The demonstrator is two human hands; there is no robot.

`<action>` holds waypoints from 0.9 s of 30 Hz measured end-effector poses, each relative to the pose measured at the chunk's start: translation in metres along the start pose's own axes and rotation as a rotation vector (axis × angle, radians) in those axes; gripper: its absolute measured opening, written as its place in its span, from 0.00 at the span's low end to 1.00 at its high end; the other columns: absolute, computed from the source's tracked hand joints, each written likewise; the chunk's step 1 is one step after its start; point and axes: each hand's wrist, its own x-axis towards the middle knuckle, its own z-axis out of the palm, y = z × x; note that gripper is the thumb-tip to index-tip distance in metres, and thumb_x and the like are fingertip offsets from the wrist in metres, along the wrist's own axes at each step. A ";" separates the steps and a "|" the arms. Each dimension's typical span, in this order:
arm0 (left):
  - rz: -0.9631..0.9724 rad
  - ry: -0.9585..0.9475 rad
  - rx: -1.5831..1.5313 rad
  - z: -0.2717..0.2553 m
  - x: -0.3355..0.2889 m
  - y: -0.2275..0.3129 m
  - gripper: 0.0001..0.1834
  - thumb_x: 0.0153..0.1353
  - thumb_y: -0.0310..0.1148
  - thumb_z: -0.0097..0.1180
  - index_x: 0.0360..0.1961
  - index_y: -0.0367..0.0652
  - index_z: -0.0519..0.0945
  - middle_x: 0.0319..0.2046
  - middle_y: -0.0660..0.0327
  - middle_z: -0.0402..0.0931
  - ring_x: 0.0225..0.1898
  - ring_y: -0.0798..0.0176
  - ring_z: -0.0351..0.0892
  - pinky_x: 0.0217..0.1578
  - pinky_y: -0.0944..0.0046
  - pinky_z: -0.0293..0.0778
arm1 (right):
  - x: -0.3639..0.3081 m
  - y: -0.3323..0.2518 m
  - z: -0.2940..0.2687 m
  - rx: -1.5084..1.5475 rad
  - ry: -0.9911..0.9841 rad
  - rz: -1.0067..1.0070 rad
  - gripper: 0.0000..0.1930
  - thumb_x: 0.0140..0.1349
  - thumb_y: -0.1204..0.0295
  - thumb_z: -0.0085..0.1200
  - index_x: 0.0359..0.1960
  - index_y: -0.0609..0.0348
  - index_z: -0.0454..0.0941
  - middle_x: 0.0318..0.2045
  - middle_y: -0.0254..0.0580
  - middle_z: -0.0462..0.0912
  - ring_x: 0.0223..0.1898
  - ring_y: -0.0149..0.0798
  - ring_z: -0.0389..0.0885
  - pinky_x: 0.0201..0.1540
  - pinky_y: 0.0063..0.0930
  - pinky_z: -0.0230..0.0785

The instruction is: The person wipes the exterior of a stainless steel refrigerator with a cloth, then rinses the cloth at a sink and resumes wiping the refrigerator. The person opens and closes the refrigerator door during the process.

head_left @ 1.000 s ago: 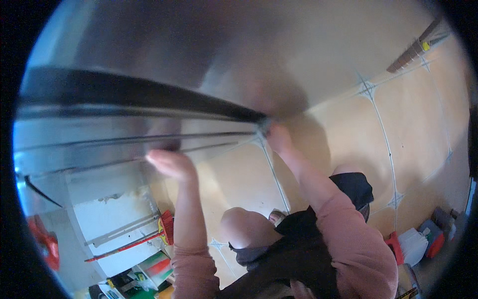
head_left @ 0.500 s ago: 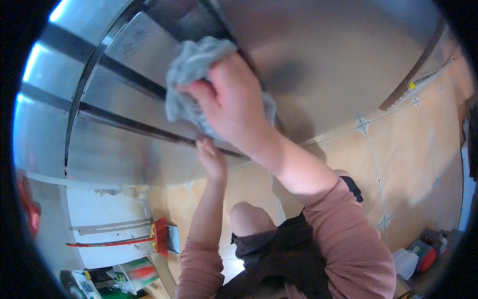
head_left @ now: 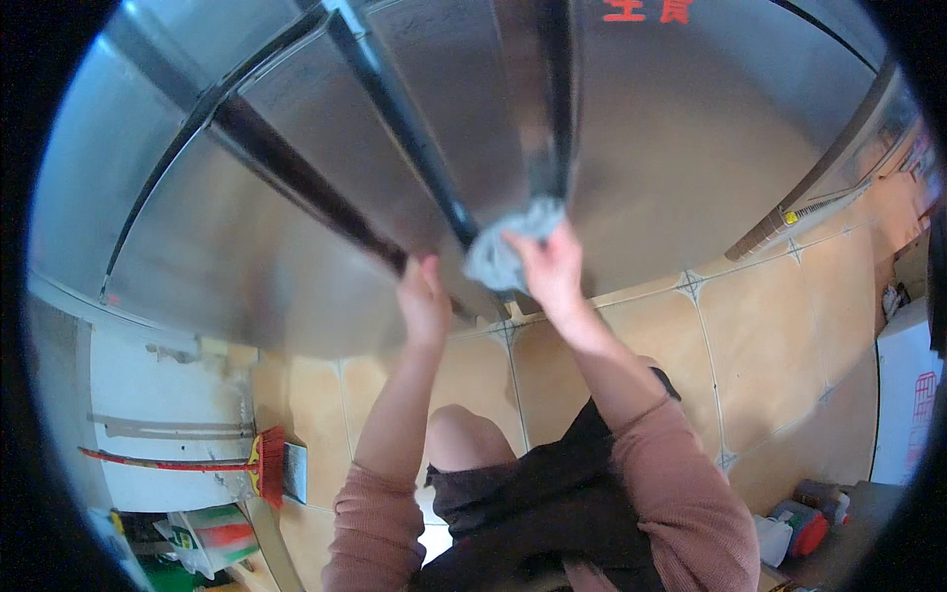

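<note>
The right hand (head_left: 552, 261) is clutching a grey cloth (head_left: 505, 252) at the lower ends of a metal cabinet's (head_left: 671, 148) dark strips (head_left: 409, 133), the left hand (head_left: 426, 306) is resting by a panel edge (head_left: 321, 194), grip unclear, and wiping is apparently underway, its finished share impossible to tell.

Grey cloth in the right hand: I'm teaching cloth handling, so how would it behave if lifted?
The grey cloth is probably floppy, since it bunches in loose folds at the right hand. It's likely light, being small enough to gather in one hand.
</note>
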 end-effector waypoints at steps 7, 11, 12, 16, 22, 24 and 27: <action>0.046 0.046 -0.085 0.000 0.000 -0.001 0.13 0.66 0.37 0.44 0.39 0.37 0.74 0.29 0.43 0.76 0.33 0.38 0.77 0.32 0.50 0.71 | -0.016 0.003 0.005 0.100 0.037 0.121 0.05 0.58 0.81 0.52 0.36 0.62 0.77 0.36 0.35 0.79 0.38 0.28 0.75 0.43 0.23 0.67; 0.026 0.045 0.042 0.001 0.000 -0.003 0.13 0.65 0.37 0.47 0.36 0.37 0.74 0.28 0.43 0.76 0.32 0.37 0.76 0.31 0.49 0.71 | -0.035 0.003 0.004 0.185 0.030 0.305 0.06 0.59 0.80 0.53 0.38 0.60 0.76 0.35 0.33 0.79 0.38 0.26 0.75 0.43 0.22 0.68; 0.023 0.042 0.069 0.002 0.000 -0.004 0.13 0.65 0.38 0.48 0.36 0.37 0.74 0.27 0.43 0.76 0.31 0.37 0.76 0.31 0.49 0.71 | -0.031 -0.004 0.005 0.158 0.062 0.411 0.06 0.59 0.80 0.53 0.38 0.59 0.76 0.35 0.32 0.79 0.38 0.25 0.75 0.43 0.22 0.68; 0.029 0.038 0.082 0.001 0.000 -0.006 0.13 0.64 0.38 0.49 0.35 0.37 0.74 0.27 0.43 0.76 0.31 0.38 0.76 0.30 0.49 0.71 | 0.003 -0.036 0.005 0.019 0.021 0.086 0.06 0.60 0.79 0.53 0.38 0.59 0.76 0.35 0.31 0.79 0.37 0.24 0.74 0.42 0.20 0.67; 0.059 0.008 -0.022 -0.004 0.000 -0.003 0.19 0.68 0.44 0.41 0.37 0.37 0.73 0.28 0.42 0.75 0.33 0.37 0.75 0.31 0.51 0.70 | -0.018 -0.022 0.013 -0.035 0.097 0.286 0.04 0.61 0.79 0.52 0.38 0.62 0.75 0.36 0.31 0.79 0.38 0.24 0.72 0.43 0.19 0.65; 0.046 0.029 0.028 -0.006 0.001 0.000 0.14 0.65 0.41 0.46 0.36 0.40 0.75 0.27 0.46 0.76 0.31 0.41 0.77 0.30 0.51 0.71 | -0.031 -0.014 0.015 0.081 0.086 0.302 0.04 0.61 0.79 0.52 0.38 0.61 0.75 0.35 0.31 0.79 0.37 0.24 0.73 0.43 0.20 0.65; 0.083 0.071 0.026 -0.007 0.002 0.002 0.11 0.64 0.39 0.50 0.34 0.42 0.76 0.26 0.48 0.77 0.30 0.43 0.78 0.30 0.51 0.72 | -0.026 -0.024 0.018 0.098 0.121 0.267 0.05 0.60 0.79 0.53 0.37 0.61 0.75 0.33 0.30 0.79 0.35 0.24 0.73 0.42 0.21 0.66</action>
